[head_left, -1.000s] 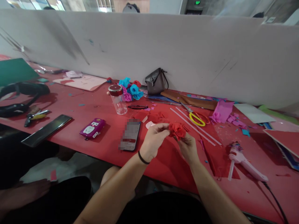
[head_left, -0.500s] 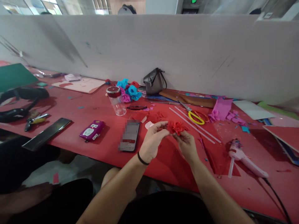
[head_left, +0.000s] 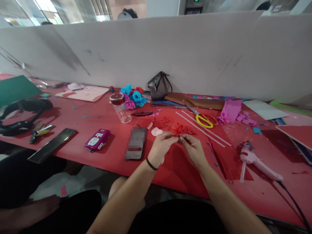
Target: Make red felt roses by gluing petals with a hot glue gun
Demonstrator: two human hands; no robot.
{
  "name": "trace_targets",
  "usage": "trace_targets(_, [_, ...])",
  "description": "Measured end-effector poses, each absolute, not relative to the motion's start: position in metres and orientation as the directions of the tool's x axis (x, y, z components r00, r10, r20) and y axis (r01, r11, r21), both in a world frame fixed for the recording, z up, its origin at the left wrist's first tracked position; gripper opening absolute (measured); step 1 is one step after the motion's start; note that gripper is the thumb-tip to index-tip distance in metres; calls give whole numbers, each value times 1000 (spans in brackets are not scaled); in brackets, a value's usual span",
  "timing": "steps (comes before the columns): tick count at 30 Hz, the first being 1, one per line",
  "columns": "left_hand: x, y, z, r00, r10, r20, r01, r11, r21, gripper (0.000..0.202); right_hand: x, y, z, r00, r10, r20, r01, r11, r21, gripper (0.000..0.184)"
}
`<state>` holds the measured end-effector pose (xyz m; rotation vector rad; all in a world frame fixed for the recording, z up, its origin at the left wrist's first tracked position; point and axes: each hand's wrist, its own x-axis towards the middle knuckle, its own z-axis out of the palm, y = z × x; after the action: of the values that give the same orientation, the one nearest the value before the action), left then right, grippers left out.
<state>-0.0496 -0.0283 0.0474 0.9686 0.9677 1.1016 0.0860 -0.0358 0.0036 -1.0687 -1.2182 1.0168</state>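
Between my two hands is a red crepe-paper flower (head_left: 179,128), its petals facing away from me over the red table (head_left: 170,175). My left hand (head_left: 162,146), with a black band at the wrist, pinches the flower's base with thumb and fingers. Close against it, my right hand (head_left: 193,148) also grips the base with its fingertips. The fingertips hide the base itself. Red paper petals (head_left: 162,123) and a pale pink paper piece (head_left: 156,131) lie just beyond the left hand.
Left of my hands lie a phone (head_left: 136,143), a purple power socket (head_left: 97,140) and a glass jar (head_left: 122,110). Blue and pink paper flowers (head_left: 137,98) stand behind. On the right are yellow-handled scissors (head_left: 204,121), glue sticks (head_left: 202,130) and a corded pink glue gun (head_left: 259,165).
The flower has tipped away from me and sunk slightly. My left fingers, apart from its side before, now close on its base beside my right fingers.
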Motion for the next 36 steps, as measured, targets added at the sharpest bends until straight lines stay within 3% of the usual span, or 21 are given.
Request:
trace_targets(9, [-44, -25, 39, 279, 914, -294, -500, 399, 769, 21, 83, -37, 14, -75, 997, -37, -341, -61, -938, 36])
trace_targets(23, [-44, -23, 36, 367, 901, -233, -515, 405, 755, 21, 77, -39, 12, -84, 996, 9, -317, -18, -948, 38])
trace_targets(26, [-45, -25, 40, 346, 908, -238, -539, 400, 741, 21, 81, -43, 12, -19, 998, 62, -121, 60, -991, 39])
trace_targets(30, [-47, -26, 42, 275, 921, -278, -577, 389, 718, 30, 116, -65, 17, 207, 955, 212, 373, 123, -920, 37])
trace_targets(32, [-47, -27, 42, 258, 926, -274, -566, 375, 734, 34, 153, -81, 19, 335, 894, 298, 560, 65, -826, 35])
trace_targets(34, [-46, -27, 40, 228, 941, -250, -526, 335, 782, 35, 200, -95, 17, 463, 808, 364, 719, -102, -688, 33])
trace_targets(36, [-43, -27, 38, 175, 967, -187, -471, 249, 846, 32, 248, -105, 11, 487, 771, 410, 852, -316, -418, 28])
